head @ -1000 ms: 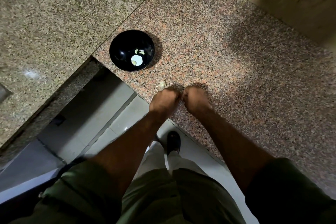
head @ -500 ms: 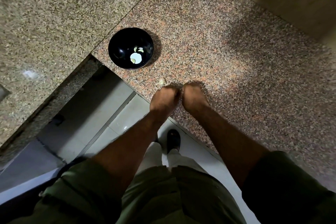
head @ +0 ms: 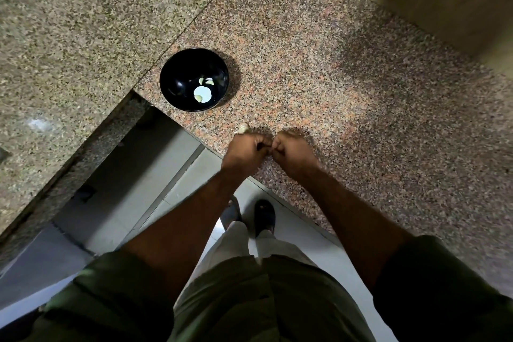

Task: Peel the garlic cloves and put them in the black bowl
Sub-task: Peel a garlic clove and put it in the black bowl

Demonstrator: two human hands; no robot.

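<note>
Speckled pink-brown granite forms the desk (head: 319, 69), and both bare forearms reach forward over its near edge from green short sleeves. The left hand (head: 245, 148) and right hand (head: 291, 148) sit knuckles-up and meet just above the stone, fingers curled tightly inward toward each other. Whatever they pinch between them is hidden behind the knuckles, so I cannot tell whether a clove is held there. A pale garlic piece (head: 243, 128) lies on the desk, just beyond the left hand's knuckles and partly covered by them.

Farther off to the left, near the desk's corner, stands the black bowl (head: 177, 78), upright, with a few pale peeled garlic cloves (head: 206, 82) resting in its bottom beside a bright reflection. Below the desk edge, light floor tiles and two dark shoes (head: 265, 216) show between the arms. The cloves in the bowl are too small to count with certainty.
</note>
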